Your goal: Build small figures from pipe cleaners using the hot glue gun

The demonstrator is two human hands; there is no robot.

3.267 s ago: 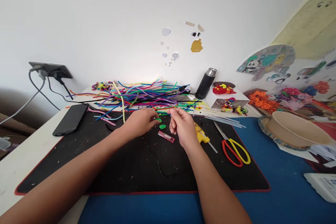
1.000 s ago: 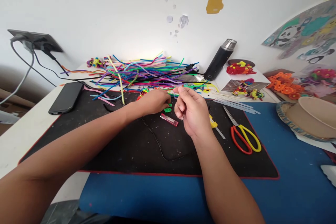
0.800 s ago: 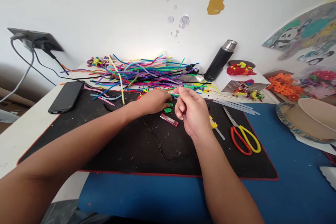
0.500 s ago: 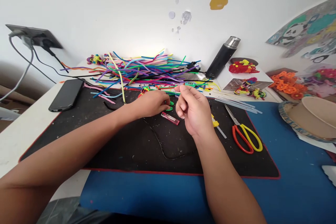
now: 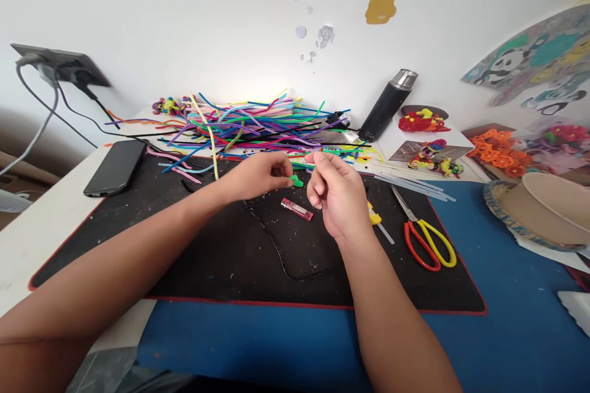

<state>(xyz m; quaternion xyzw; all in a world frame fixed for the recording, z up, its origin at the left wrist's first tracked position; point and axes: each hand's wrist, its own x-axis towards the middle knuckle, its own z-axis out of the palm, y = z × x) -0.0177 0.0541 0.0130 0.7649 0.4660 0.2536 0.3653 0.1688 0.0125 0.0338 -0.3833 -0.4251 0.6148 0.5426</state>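
My left hand (image 5: 258,175) hovers over the black mat (image 5: 138,245) with its fingers pinched on a small green coiled piece (image 5: 295,181). My right hand (image 5: 336,196) is just to its right, fingers curled and pinching the end of a thin stick or pipe cleaner that I cannot make out. A small red lighter (image 5: 297,209) lies on the mat below and between the two hands. Behind them spreads a pile of colourful pipe cleaners (image 5: 249,126).
Red-and-yellow scissors (image 5: 426,242) lie right of my right hand, clear glue sticks (image 5: 415,187) beyond them. A black flask (image 5: 387,104) stands at the back, a phone (image 5: 115,167) at the left, a paper bowl (image 5: 544,209) and pipe-cleaner flowers (image 5: 498,150) at the right.
My left hand has lifted the green piece off the mat and holds it raised. My right hand has stayed almost in place. The camera view has shifted slightly.
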